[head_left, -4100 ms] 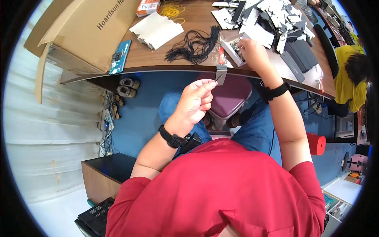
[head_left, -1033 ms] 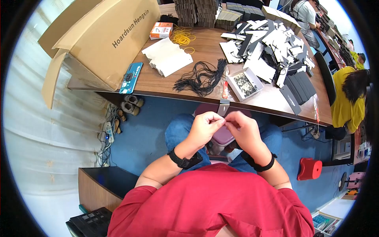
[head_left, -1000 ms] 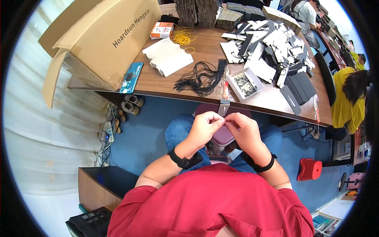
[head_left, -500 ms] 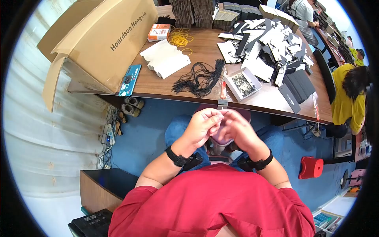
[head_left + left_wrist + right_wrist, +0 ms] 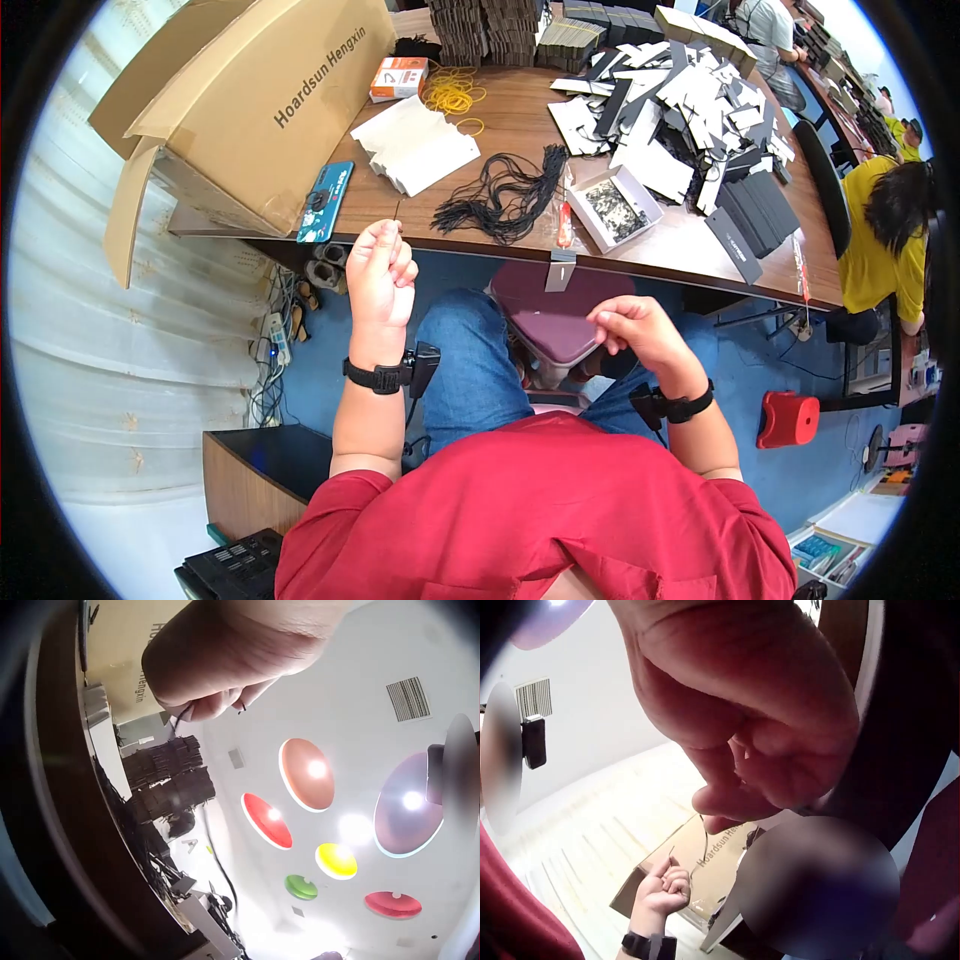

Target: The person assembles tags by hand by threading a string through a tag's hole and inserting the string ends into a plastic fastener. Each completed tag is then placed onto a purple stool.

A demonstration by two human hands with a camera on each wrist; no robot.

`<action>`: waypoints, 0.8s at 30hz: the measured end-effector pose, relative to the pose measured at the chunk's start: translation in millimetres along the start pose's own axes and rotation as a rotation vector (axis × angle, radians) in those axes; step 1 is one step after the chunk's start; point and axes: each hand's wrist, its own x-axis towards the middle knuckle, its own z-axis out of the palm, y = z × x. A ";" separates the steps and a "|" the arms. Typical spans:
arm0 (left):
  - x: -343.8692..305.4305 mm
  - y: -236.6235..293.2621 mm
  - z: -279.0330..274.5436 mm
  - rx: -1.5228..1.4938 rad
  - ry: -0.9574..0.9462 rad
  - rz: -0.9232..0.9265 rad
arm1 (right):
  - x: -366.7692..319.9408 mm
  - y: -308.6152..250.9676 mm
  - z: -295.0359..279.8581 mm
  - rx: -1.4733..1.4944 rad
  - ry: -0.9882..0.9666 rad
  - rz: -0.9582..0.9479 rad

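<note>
My left hand [image 5: 382,275] is raised near the table's front edge at left, pinching a thin black cord [image 5: 397,210] whose end sticks up past the fingertips. In the right wrist view the cord [image 5: 706,841] hangs from between the thumb and index fingertips of my right hand [image 5: 742,742] and runs towards the left hand. From the head view the right hand sits lower, above the right knee, its thumb and index tips together. A grey tag [image 5: 561,270] lies over the table edge between the hands. Behind it lies a bundle of black cords [image 5: 500,195].
On the wooden table [image 5: 520,100] are a white box [image 5: 608,240] of small dark pieces, a heap of black and white card pieces [image 5: 690,110], white sheets [image 5: 415,145], yellow rubber bands [image 5: 455,92] and a cardboard carton [image 5: 270,120]. A purple stool [image 5: 545,310] stands below.
The right hand was at the white box, then both hands met at the fingertips. Now they have parted: the left has gone left and up with the cord, the right slightly right.
</note>
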 end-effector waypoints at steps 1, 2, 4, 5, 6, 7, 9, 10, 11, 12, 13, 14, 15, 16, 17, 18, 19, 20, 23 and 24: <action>-1.3 -0.3 -2.8 0.013 0.009 0.004 | -1.4 -0.5 -3.0 -0.001 0.003 -0.012; -2.8 -2.5 -3.4 -0.017 -0.005 -0.031 | -2.0 -1.7 -1.6 -0.028 0.008 -0.023; -7.8 -11.3 0.1 -0.074 -0.027 -0.100 | -2.7 -2.5 2.8 -0.080 0.015 -0.044; -10.0 -17.5 3.5 -0.115 -0.047 -0.144 | 2.1 6.8 0.0 -0.150 -0.043 -0.048; -13.3 -23.5 9.4 -0.142 -0.073 -0.200 | 3.5 7.1 8.0 -0.165 -0.055 -0.119; -18.2 -31.6 17.3 -0.183 -0.113 -0.254 | 6.2 6.4 22.7 -0.180 -0.066 -0.191; -30.4 -47.9 34.3 -0.257 -0.174 -0.414 | 12.9 5.2 43.6 -0.292 -0.155 -0.342; -38.1 -52.3 45.6 -0.201 -0.221 -0.479 | 15.2 2.8 57.5 -0.230 -0.179 -0.315; -41.8 -58.8 51.3 -0.232 -0.251 -0.521 | 18.0 2.6 63.7 -0.169 -0.243 -0.244; -43.5 -63.3 55.3 -0.263 -0.282 -0.562 | 21.4 3.5 67.9 -0.109 -0.306 -0.174; -43.5 -64.6 58.0 -0.270 -0.280 -0.535 | 24.9 6.2 72.2 0.020 -0.296 -0.129; -42.2 -63.4 57.1 -0.242 -0.237 -0.485 | 23.8 5.7 70.4 0.001 -0.247 -0.087; -39.6 -60.5 54.3 -0.214 -0.194 -0.436 | 21.9 5.1 66.4 -0.017 -0.198 -0.044; -37.3 -57.1 51.1 -0.187 -0.150 -0.386 | 20.2 4.9 61.8 -0.036 -0.150 -0.002; -35.5 -52.1 47.7 -0.136 -0.112 -0.338 | 18.6 8.9 56.9 0.033 -0.120 -0.002; -34.1 -46.7 43.6 -0.085 -0.073 -0.290 | 17.5 13.7 47.6 -0.001 -0.128 0.013; -32.6 -43.3 38.6 -0.062 -0.066 -0.256 | 14.5 15.3 40.0 -0.018 -0.151 0.039; -30.8 -40.8 33.3 -0.039 -0.059 -0.222 | 11.3 16.6 33.2 -0.035 -0.172 0.065; -24.6 -35.7 21.9 0.009 -0.004 -0.149 | 3.6 23.4 15.7 -0.039 -0.124 0.065; -22.8 -34.6 18.2 0.030 0.011 -0.123 | 1.7 24.7 11.5 -0.050 -0.103 0.048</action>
